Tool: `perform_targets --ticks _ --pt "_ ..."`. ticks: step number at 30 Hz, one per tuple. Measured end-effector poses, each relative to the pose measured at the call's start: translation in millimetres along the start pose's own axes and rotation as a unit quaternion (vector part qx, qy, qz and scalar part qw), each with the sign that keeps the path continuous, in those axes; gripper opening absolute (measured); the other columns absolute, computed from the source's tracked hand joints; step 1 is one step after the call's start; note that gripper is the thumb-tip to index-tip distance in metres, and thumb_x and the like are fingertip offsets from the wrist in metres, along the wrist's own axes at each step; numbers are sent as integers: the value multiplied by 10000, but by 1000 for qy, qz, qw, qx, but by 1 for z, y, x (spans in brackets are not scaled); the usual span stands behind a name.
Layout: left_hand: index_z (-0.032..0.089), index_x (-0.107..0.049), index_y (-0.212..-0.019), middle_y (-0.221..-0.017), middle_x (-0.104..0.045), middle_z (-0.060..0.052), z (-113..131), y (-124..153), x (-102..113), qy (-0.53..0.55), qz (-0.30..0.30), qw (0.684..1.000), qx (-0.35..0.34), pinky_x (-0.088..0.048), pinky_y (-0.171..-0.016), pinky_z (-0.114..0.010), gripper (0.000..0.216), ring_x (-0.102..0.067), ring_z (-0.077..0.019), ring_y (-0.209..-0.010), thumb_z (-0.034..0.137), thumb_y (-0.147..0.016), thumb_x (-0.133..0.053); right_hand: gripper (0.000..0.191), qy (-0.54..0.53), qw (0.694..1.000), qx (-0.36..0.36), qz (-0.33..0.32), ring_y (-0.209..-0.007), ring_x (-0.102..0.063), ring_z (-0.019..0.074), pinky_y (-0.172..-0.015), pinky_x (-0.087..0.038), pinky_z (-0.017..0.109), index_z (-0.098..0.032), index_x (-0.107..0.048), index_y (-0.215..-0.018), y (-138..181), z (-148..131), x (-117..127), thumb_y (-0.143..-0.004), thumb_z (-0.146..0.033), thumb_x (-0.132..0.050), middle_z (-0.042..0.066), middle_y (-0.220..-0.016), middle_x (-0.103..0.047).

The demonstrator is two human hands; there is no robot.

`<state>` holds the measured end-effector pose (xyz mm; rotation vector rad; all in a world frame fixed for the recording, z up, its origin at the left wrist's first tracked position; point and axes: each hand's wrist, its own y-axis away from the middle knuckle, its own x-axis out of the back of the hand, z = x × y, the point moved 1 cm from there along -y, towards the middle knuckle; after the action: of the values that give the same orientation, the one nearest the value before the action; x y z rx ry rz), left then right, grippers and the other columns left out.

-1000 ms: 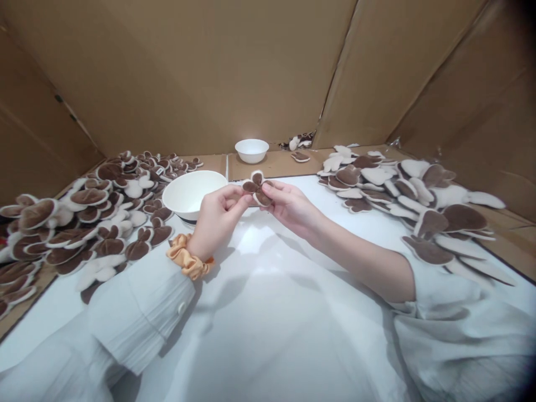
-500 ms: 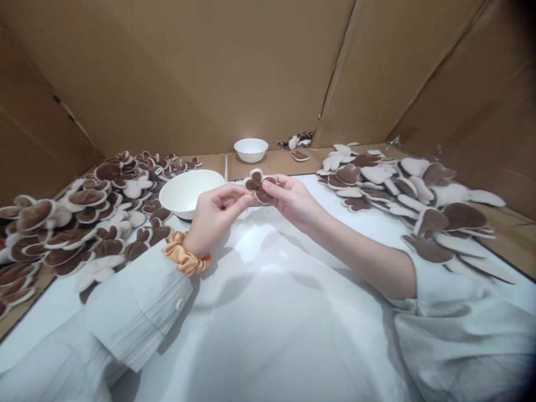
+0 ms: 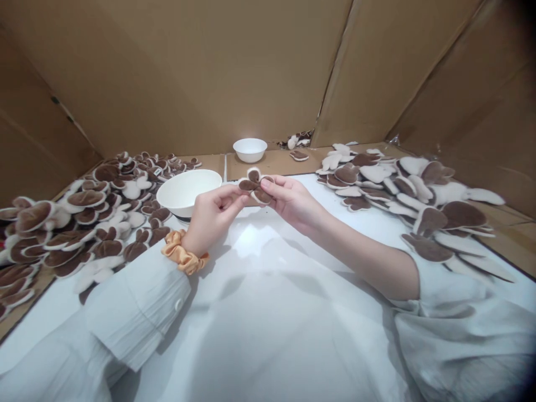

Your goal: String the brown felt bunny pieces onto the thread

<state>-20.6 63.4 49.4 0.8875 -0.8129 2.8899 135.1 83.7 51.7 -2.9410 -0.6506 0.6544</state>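
Observation:
Between my hands, above the white table, is a small brown plush piece (image 3: pixel 253 177) with cream edges and several rounded lobes. My left hand (image 3: pixel 214 215) pinches its left lobe between thumb and fingertips. On the other side my right hand (image 3: pixel 295 204) grips it, thumb on the brown face and fingers behind, covering part of it. A large white bowl (image 3: pixel 190 187) stands just left of and behind my left hand; its visible inner wall is bare white.
To the left lies a heap of brown and cream plush pieces (image 3: pixel 86 198). Another pile of larger plush pieces (image 3: pixel 389 184) spreads on the right. A smaller white bowl (image 3: pixel 250 149) and one loose plush piece (image 3: pixel 298 156) sit at the back, before the cardboard wall (image 3: pixel 209 72).
Both hands have shifted slightly left with the plush piece. It has turned a little, and more of its left lobe now shows beside my left fingertips.

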Motion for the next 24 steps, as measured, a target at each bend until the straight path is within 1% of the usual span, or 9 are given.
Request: perform_targets --ticks 3,6,9,12,14,17,20,22,24 --pt "160 -617 -827 -500 -346 49 -2 -1 1 2 -14 1000 -5 -237 -453 -206 205 -276 -78 -467 332 -782 -513 137 26 999 -7 -26 -570 -466 67 -560 -382 216 -145 -582 -709 0 -3 1 -708 -273 -632 -25 -634 -525" --pt "148 -590 -817 -507 -362 50 -3 -1 2 -25 -15 999 -22 -267 -476 -198 190 -308 -79 -476 312 -785 -498 150 90 992 -35 -84 -579 -482 79 -546 -373 222 -138 -581 -723 -2 -9 6 -698 -274 -639 -18 -619 -532" --pt "157 -574 -805 -490 -398 56 -1 -1 2 -100 -31 993 -48 -289 -498 -192 162 -345 -79 -463 277 -791 -467 125 183 968 -69 -159 -592 -504 89 -553 -385 229 -129 -581 -760 -2 -18 12 -708 -237 -618 0 -637 -562" --pt "171 -565 -803 -569 -526 35 1 -1 2 -151 -71 984 -62 -316 -525 -193 161 -424 -84 -485 278 -803 -444 80 285 936 -76 -190 -580 -518 101 -529 -392 230 -132 -566 -762 1 -24 13 -698 -175 -588 10 -633 -582" --pt "177 -561 -795 -602 -563 27 2 -2 1 -168 -99 979 -58 -321 -527 -197 171 -452 -91 -494 293 -812 -437 57 372 910 -68 -170 -562 -523 109 -505 -384 223 -147 -544 -725 3 -23 11 -676 -143 -571 2 -598 -583" --pt "180 -566 -799 -572 -560 26 3 -2 -1 -183 -137 972 -45 -313 -513 -205 195 -467 -105 -487 305 -825 -419 72 491 863 -39 -112 -540 -520 108 -477 -350 207 -168 -512 -686 6 -16 7 -650 -114 -543 -5 -587 -594" --pt "180 -571 -799 -567 -569 22 4 0 -4 -191 -148 970 -37 -308 -503 -210 196 -482 -115 -488 298 -826 -416 76 551 832 7 -56 -540 -502 106 -466 -318 203 -180 -485 -657 7 -6 4 -642 -121 -531 -13 -589 -585" --pt "185 -571 -804 -581 -583 18 5 3 -6 -212 -131 968 -37 -307 -501 -211 189 -491 -119 -492 297 -828 -421 73 554 832 34 -22 -550 -492 111 -470 -312 208 -184 -473 -648 6 0 5 -643 -142 -533 -16 -584 -572" --pt "189 -572 -832 -587 -592 14 6 7 -8 -252 -95 962 -44 -302 -498 -214 186 -495 -122 -486 297 -834 -421 81 511 858 47 10 -556 -500 117 -481 -327 216 -185 -466 -653 4 5 7 -640 -160 -542 -15 -586 -569"
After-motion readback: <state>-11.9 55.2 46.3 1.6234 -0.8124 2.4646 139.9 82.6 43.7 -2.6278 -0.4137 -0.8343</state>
